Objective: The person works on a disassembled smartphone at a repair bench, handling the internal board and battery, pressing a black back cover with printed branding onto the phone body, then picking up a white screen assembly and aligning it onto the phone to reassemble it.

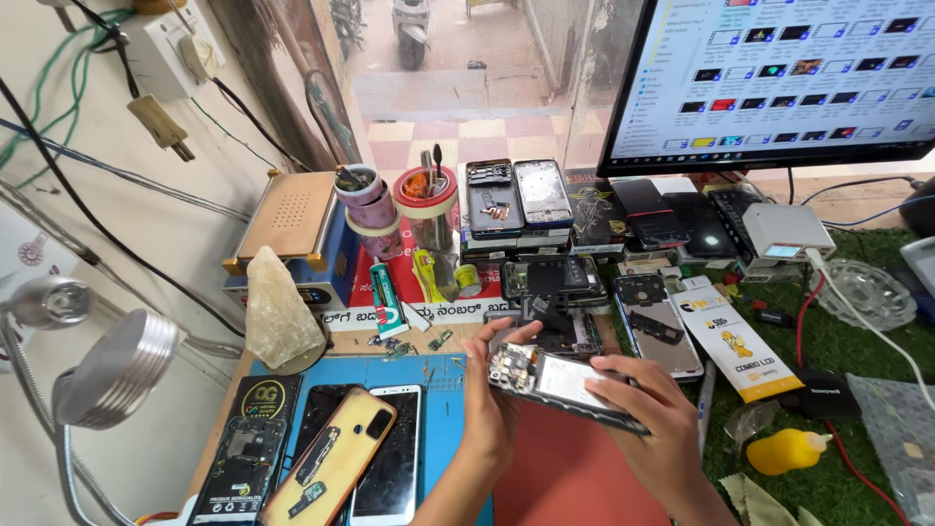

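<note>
An opened phone, back cover off and circuit board showing, is held just below the frame's centre above the desk. The left hand clamps its upper end; the right hand grips its lower edge. Other phones lie lower left.

- Bare red mat is lying open at 6 o'clock, between the two forearms.
- Phones are crowding the blue mat at 8 o'clock.
- Stacked phone frames and tape-roll cups are walling off 12 o'clock.
- A monitor is overhanging 1 o'clock.
- A yellow bottle and a red cable are cluttering 4 o'clock.
</note>
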Demonstrator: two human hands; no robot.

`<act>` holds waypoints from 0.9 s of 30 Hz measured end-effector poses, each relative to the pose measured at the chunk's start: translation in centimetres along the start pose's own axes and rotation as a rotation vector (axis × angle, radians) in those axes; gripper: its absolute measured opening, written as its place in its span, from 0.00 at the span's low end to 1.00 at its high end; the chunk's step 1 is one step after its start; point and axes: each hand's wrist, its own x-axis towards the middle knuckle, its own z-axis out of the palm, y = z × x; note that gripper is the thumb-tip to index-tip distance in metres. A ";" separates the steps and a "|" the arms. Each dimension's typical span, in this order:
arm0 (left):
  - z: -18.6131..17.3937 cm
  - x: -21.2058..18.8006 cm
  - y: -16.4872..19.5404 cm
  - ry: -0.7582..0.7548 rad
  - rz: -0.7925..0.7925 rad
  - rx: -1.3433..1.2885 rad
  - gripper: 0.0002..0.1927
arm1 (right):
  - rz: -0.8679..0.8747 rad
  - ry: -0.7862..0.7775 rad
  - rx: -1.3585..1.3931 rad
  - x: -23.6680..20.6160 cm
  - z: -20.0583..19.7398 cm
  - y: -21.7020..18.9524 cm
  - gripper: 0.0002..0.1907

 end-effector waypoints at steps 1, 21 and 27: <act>0.2 -0.3 0.4 -0.038 -0.017 0.020 0.34 | 0.002 0.009 -0.006 -0.3 -0.4 -0.3 0.21; 0.2 -6.6 7.8 -0.736 0.401 0.974 0.21 | 0.174 -0.208 0.342 -6.2 -5.2 1.1 0.17; -0.3 -7.2 7.4 -0.708 0.363 0.927 0.21 | 0.171 -0.221 0.333 -6.3 -5.2 0.8 0.19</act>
